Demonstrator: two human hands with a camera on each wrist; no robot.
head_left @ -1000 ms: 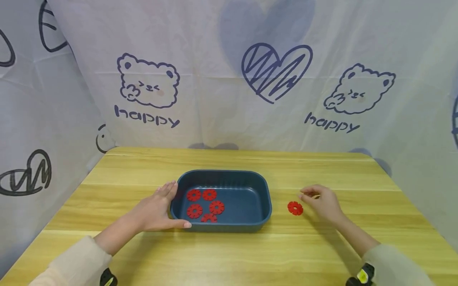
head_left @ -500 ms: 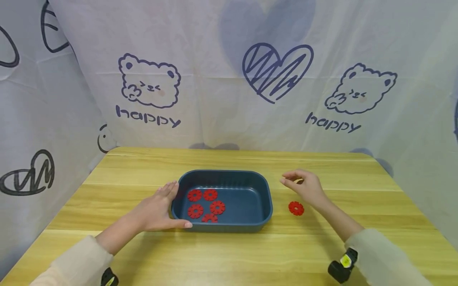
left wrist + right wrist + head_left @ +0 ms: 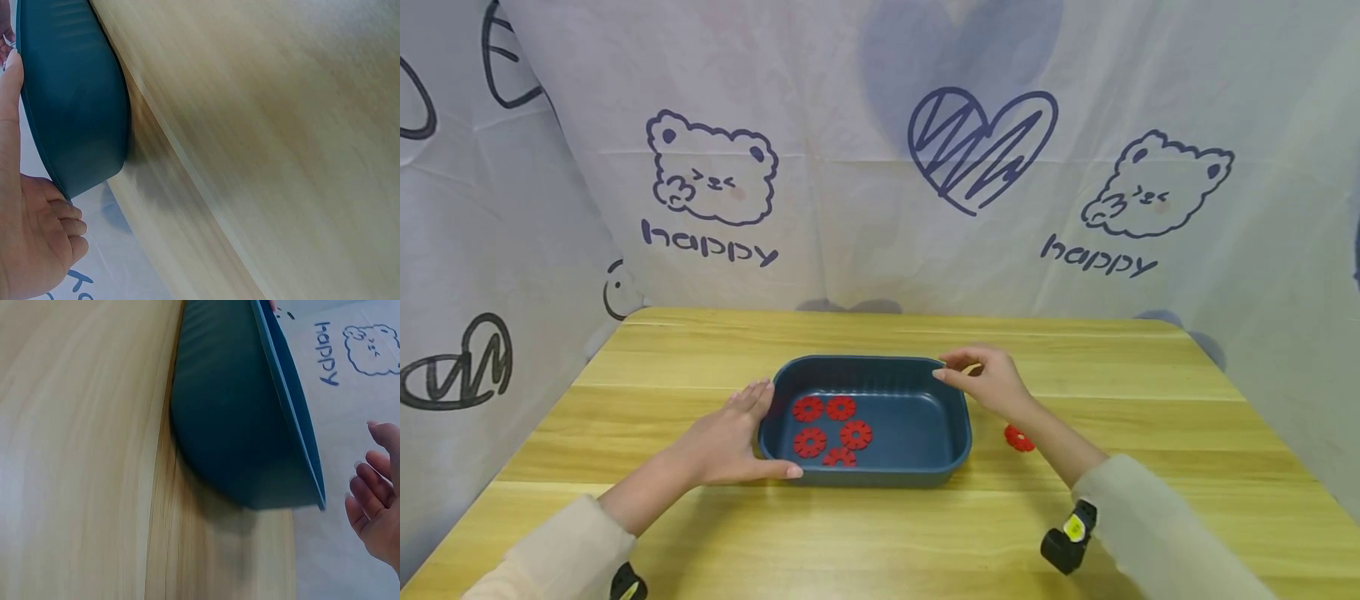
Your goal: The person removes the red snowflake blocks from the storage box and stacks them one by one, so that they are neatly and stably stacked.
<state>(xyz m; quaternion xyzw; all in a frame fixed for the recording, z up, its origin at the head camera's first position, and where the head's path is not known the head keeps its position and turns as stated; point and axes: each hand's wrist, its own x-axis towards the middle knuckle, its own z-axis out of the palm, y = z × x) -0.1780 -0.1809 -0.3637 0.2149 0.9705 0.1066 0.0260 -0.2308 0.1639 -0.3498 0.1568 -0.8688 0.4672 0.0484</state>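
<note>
A dark blue rectangular tub [image 3: 865, 479] stands on the table. Several red notched plastic discs [image 3: 809, 442] lie on its floor, toward the left. My left hand [image 3: 722, 437] holds the tub's left end, thumb along the front wall and fingers at the far left corner. In the left wrist view, those fingers [image 3: 74, 226] bend in against the end wall. My right hand [image 3: 988, 383] is over the tub's far right corner, fingers loosely curled. Nothing shows between its thumb and fingers [image 3: 369, 490] in the right wrist view. One more red disc [image 3: 1018, 438] lies right of the tub, partly hidden by the right forearm.
The wooden table [image 3: 880, 542] reaches back to a white cloth [image 3: 842, 100] with printed bears and hearts. Cloth also hangs along the left side [image 3: 467, 242]. Small black wrist devices [image 3: 1067, 537] hang below the sleeves.
My right hand has moved left, from beside the lone red disc to the tub's far right corner. The disc stays on the table. My left hand and the tub have not moved.
</note>
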